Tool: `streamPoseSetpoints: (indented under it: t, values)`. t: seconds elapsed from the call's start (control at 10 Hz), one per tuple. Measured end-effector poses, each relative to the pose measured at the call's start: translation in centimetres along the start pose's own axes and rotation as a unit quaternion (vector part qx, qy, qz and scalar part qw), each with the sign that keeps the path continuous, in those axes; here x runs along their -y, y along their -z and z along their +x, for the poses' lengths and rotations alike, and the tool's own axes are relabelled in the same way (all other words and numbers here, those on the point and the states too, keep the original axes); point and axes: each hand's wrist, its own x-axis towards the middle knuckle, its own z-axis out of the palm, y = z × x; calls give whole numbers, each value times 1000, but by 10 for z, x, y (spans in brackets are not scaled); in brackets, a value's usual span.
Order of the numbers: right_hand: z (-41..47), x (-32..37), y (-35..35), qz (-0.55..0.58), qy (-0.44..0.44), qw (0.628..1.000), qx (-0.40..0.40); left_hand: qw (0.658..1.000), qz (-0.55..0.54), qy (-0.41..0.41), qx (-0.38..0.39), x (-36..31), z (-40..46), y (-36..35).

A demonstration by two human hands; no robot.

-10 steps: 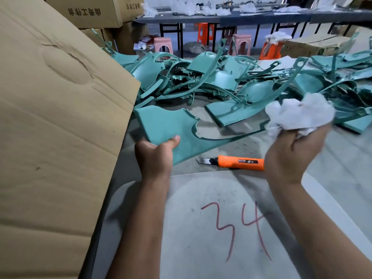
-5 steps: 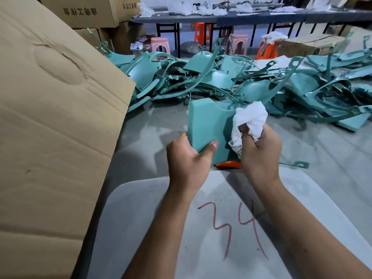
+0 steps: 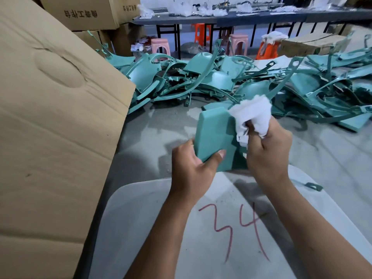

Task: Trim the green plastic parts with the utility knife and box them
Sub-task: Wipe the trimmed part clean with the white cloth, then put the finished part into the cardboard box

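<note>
Left hand (image 3: 191,170) grips the lower edge of an upright green plastic part (image 3: 214,137), while right hand (image 3: 267,150), just beside it, pinches a white cloth (image 3: 251,115) against the part's right side.

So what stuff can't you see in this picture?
Head view:
- Utility knife: not visible; perhaps behind the green part and hands.
- Right hand fingertips: buried in the white cloth.
- Green part's right side: covered by that cloth and hand.
- Cardboard box: cut off by the left edge, inside unseen.

bare forearms, no sleeves/gloves
</note>
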Motion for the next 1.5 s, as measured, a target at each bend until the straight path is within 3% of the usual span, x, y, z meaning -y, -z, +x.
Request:
streamPoseSetpoints:
  t: [0.1, 0.2, 0.3, 0.4, 0.5, 0.6, 0.7, 0.8, 0.9, 1.0, 1.1, 1.2, 1.3, 1.4, 1.5]
  values:
    - [-1, -9, -2, 87, -178, 978, -64, 999, 17, -23, 29, 1, 2, -3]
    - [0, -7, -3, 144, -255, 949, -120, 999, 3, -44, 29, 0, 0, -10]
    - [3, -4, 4, 111, -185, 954, -210, 999, -2, -54, -4, 0, -1, -10]
    - [3, 4, 8, 145, -71, 969, -188, 989, 8, -145, -12, -1, 7, -4]
    - [-8, 23, 1, 195, -44, 980, -14, 967, 101, -225, -68, -14, 6, -23]
    - [-13, 42, -8, 105, 184, 977, 34, 964, 82, -116, -224, -18, 0, -39]
    - [-7, 37, -9, 100, 219, 968, 75, 984, 48, -124, -114, 16, 14, 3]
    - [-7, 21, -8, 27, 186, 980, 64, 978, 20, -165, -126, 19, 19, 8]
    - [-2, 3, 0, -86, 62, 994, 11, 970, -9, -148, -193, 17, 25, 19]
    - [3, -17, 15, -237, -65, 968, -38, 957, 51, -193, -213, 22, 32, 33]
    - [11, -28, 22, -353, -228, 906, 44, 952, 66, -165, -249, 20, 30, 36]
    - [9, -15, 16, -347, -189, 913, 99, 945, 134, -150, -258, 18, 27, 36]
    - [-5, 14, 2, -71, -79, 990, 94, 925, 215, -159, -271, 11, 22, 33]
    - [-19, 41, -9, 315, -282, 888, 182, 914, 255, -199, -245, 4, 17, 26]
    - [-16, 41, -8, 416, -365, 801, 228, 896, 296, -264, -201, 3, 16, 19]
